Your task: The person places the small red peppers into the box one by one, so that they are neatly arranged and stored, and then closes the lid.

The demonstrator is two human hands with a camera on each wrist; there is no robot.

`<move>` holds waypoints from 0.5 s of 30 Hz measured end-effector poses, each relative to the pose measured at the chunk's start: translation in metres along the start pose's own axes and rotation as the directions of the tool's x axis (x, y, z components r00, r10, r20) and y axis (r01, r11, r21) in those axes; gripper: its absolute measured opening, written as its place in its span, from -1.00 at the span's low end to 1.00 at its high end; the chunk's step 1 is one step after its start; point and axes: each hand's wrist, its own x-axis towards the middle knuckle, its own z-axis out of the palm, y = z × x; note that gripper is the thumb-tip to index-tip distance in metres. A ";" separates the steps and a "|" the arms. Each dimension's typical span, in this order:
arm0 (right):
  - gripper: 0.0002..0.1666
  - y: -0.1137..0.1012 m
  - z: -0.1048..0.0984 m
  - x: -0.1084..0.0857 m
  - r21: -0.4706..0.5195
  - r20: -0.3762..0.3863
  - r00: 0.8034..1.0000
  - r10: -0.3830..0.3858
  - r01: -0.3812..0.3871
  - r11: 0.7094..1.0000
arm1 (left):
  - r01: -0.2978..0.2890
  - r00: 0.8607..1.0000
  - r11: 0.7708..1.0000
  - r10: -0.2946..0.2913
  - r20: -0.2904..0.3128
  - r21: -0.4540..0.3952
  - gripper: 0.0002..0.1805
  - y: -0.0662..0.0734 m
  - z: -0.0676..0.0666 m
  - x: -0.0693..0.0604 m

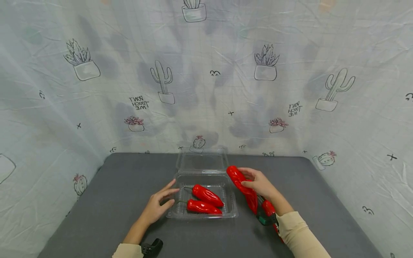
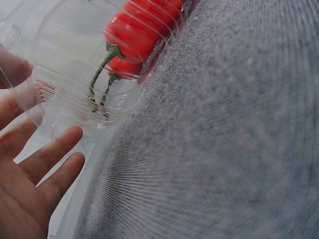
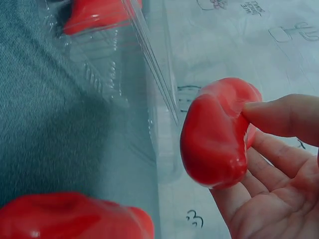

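Observation:
My right hand (image 1: pixel 260 184) pinches a glossy red pepper (image 1: pixel 237 175) between thumb and fingers, above the table just right of a clear plastic clamshell box (image 1: pixel 235 211). In the right wrist view the held pepper (image 3: pixel 212 139) is seen end-on, with the thumb on its side. Two red peppers, an upper one (image 1: pixel 206 195) and a lower one (image 1: pixel 201 206), lie side by side in the box, green stems to the left. At the box's left wall, my left hand (image 1: pixel 158 204) has its fingers spread, nothing gripped; whether all fingertips touch the plastic I cannot tell.
The box's transparent lid (image 1: pixel 202 161) is folded back behind it. More red pepper (image 1: pixel 268 208) shows on the grey table (image 1: pixel 129 179) beneath my right wrist, partly hidden by the arm. A patterned curtain (image 1: pixel 206 107) hangs behind and at both sides.

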 end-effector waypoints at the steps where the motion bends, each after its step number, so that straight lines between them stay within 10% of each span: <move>1: -0.38 -0.001 0.002 0.002 -0.001 0.005 1.000 -0.003 0.003 1.000 | 0.003 1.000 1.000 -0.003 0.002 -0.002 -0.63 0.000 0.000 0.000; 15: -0.37 -0.013 0.020 0.020 0.064 0.090 0.996 -0.008 0.002 0.998 | -0.026 1.000 1.000 0.027 -0.012 0.005 -0.62 -0.001 0.000 0.000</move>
